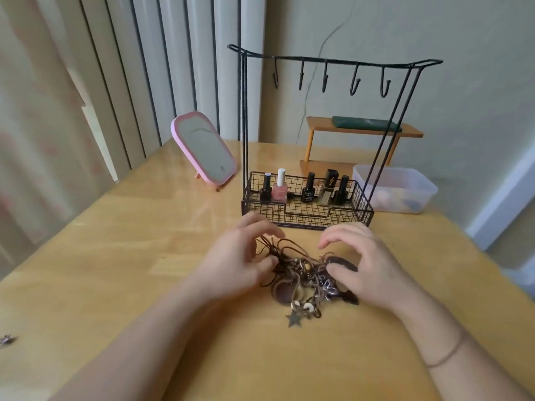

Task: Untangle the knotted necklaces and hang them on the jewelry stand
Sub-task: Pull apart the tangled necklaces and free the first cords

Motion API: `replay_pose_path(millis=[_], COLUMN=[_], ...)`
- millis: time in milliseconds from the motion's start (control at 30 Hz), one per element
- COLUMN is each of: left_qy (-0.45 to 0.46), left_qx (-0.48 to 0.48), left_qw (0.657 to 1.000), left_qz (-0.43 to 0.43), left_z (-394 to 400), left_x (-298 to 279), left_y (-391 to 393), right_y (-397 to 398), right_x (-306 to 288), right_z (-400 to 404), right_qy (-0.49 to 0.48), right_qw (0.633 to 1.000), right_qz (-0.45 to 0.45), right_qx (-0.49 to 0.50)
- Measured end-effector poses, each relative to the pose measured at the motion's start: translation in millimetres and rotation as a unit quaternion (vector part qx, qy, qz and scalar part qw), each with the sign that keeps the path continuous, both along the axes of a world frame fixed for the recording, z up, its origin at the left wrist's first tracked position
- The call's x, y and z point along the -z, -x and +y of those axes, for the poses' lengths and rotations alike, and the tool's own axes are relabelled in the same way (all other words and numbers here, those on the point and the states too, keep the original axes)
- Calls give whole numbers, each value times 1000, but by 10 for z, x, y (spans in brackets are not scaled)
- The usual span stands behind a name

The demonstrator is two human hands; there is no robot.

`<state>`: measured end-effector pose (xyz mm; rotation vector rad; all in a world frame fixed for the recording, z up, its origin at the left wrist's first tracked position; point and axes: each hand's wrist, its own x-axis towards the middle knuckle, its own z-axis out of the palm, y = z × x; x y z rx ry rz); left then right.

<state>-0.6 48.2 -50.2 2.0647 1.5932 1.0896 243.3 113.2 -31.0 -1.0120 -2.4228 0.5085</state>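
Where both forearms reach in from the near edge, a tangled heap of brown cord necklaces (307,280) lies on the pale wooden tabletop (115,256), between the two hands. Its cords are looped and knotted together, with metal rings, white disc beads, a dark oval pendant, a flower charm and a star charm at the near side. Bare wood lies on every side of the heap; the table's left and right edges are well apart from it. The left hand (234,261) has fingers curled, thumb and forefinger pinching raised cord loops at the heap's left. The right hand (367,264) arches over the heap's right side, thumb pressing on the cords, forefinger lifted and bent; a thin bracelet (447,353) circles that wrist. Just beyond the hands stands the black wire jewelry stand (307,209), its basket holding nail polish bottles (305,186), its five top hooks (327,78) bare. Farther back stand a pink-framed mirror (204,150), a clear plastic tub (402,188) and a small wooden shelf (362,131).
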Motion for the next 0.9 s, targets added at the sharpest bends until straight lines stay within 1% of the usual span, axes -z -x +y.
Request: replay_pose_path(millis=[67, 100, 133, 200, 267, 333, 400, 500, 533, 567, 633, 700, 733, 767, 833, 900], left_qy=[-2, 8, 19, 37, 53, 49, 42, 49, 49, 44, 33, 32, 30, 28, 45, 63], left_qx=[52, 86, 116, 150, 143, 127, 117, 104, 96, 87, 71, 79, 89, 98, 112, 120], left_qw=[999, 996, 992, 978, 978, 979, 977, 967, 967, 969, 977, 983, 984, 985, 986, 986], left_qz=[-7, 12, 52, 136, 146, 151, 174, 229, 232, 227, 199, 163, 151, 141, 115, 95], left_z=[-39, -54, -52, -43, -14, 0, -27, -59, -67, -69, -65, -71, -75, -78, -85, -101], left_x=[-28, -68, -124, -158, -158, -145, -145, -167, -171, -175, -190, -190, -188, -187, -195, -217], left_y=[-20, -39, -57, -105, -114, -115, -135, -200, -221, -230, -225, -202, -196, -196, -208, -228], right_y=[-31, -66, -111, -209, -334, -419, -414, -362, -351, -352, -372, -365, -342, -315, -237, -158], right_x=[19, -25, -105, -185, -189, -174, -163, -146, -151, -160, -201, -266, -301, -321, -326, -325], right_z=[-36, -56, -62, -61, -7, 27, 24, 34, 36, 41, 35, 10, -12, -29, -69, -116], right_qy=[-14, -12, 1, 15, 10, 16, 14, -2, -7, -6, 19, 76, 113, 150, 198, 249], right_qw=[999, 998, 997, 993, 988, 985, 982, 981, 982, 985, 994, 995, 988, 974, 934, 880], right_qz=[29, 31, 23, -42, -124, -166, -186, -188, -182, -164, -91, 10, 73, 144, 278, 384], right_qx=[-34, -57, -79, -106, -89, -50, -35, -42, -44, -46, -54, -66, -74, -85, -107, -124])
